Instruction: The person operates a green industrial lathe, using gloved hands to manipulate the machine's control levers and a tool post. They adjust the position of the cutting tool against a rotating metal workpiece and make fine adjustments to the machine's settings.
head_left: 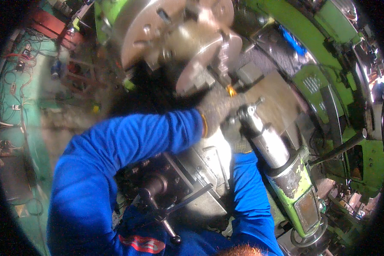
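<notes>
My left hand (217, 106), in a grey work glove, reaches in front of the lathe chuck (209, 64) and is blurred. Its fingers look closed, but I cannot make out what is in them. Just past them shows a small gold-coloured tip (231, 90). My right hand (235, 134), gloved too, is close below the left one, beside the dark front end of the tailstock tool (251, 116). Its fingers are mostly hidden. A small bar with a knob sticks out from that tool. The shiny tailstock quill (272, 147) runs behind it into the green tailstock.
The tailstock (298, 192) has chipped green paint and a handwheel (310, 234). A lever (341, 147) juts out at the right. Nearer me are the carriage handle (170, 230) and a hex key (219, 164) on a brightly lit plate. Cables lie over the green floor (42, 85) at left.
</notes>
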A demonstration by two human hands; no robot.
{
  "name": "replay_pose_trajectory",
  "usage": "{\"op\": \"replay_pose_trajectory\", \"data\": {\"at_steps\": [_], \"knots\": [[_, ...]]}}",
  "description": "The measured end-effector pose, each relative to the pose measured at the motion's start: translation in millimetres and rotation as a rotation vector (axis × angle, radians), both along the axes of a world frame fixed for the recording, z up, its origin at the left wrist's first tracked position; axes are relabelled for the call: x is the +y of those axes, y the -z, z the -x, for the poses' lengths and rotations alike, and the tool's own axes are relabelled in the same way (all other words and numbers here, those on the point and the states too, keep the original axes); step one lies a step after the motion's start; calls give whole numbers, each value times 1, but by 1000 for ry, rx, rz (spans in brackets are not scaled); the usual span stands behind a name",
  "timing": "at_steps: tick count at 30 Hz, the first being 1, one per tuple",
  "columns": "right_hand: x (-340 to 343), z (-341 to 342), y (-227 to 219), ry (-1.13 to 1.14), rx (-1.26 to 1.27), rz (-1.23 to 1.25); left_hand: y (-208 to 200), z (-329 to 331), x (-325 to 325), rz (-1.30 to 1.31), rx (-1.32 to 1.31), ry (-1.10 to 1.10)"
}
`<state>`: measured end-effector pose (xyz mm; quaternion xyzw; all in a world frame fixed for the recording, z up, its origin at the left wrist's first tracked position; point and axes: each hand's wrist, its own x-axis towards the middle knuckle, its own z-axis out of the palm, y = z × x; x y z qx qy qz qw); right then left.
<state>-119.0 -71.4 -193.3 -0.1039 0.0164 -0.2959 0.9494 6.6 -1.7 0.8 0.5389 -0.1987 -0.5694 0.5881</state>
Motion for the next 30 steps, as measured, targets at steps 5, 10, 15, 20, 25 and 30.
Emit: {"op": "replay_pose_trajectory", "data": {"at_steps": [5, 10, 15, 20, 25, 30], "knots": [[-1, 6, -7, -89, -265, -582, -8, 6, -2, 163, -8, -37], [6, -1, -48, 100, 160, 0, 5, 4, -2, 183, -207, -64], [2, 5, -40, -109, 29, 8, 3, 3, 1, 112, -79, -67], [-5, 11, -44, -135, 38, 80, 11, 4, -6, 99, 56, -47], [8, 11, -77, -199, 87, -269, -20, 7, 2, 79, 243, -71], [44, 37, -134, -155, 417, -238, 8, 8, 1, 305, -348, -27]]}}
